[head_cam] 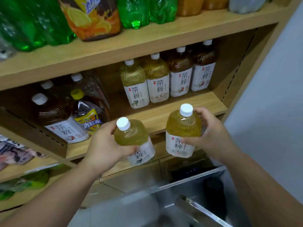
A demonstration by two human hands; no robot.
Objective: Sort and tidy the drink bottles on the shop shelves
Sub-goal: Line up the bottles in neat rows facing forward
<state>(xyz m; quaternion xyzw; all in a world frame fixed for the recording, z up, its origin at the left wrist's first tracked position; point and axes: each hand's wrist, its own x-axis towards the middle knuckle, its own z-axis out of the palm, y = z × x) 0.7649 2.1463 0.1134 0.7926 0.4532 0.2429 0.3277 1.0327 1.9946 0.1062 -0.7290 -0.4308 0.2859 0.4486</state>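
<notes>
curled around a white-capped bottle of pale yellow tea, the left hand [105, 141] holds the left tea bottle [131, 135] by its shoulder, the bottle tilted with its cap leaning up and to the left. the right hand [211, 133] grips the right tea bottle [182, 128], thumb across the label and fingers round the shoulder near the cap, the bottle nearly upright. both bottles hang in front of the edge of the middle shelf [164, 115], apart from each other. on that shelf, at the right, stands a row of like-labelled bottles: two pale tea bottles [136, 84] side by side, then two dark tea bottles [180, 74] toward the side wall. at the left of the same shelf stand a large dark tea bottle [57, 118] and, just beside it, a yellow-capped iced tea bottle [86, 115]. on the upper shelf [164, 35] stand green soda bottles [134, 12] and an orange-labelled lemon drink bottle [93, 18]. below the hands a metal bin [188, 185] shows, blurred.
</notes>
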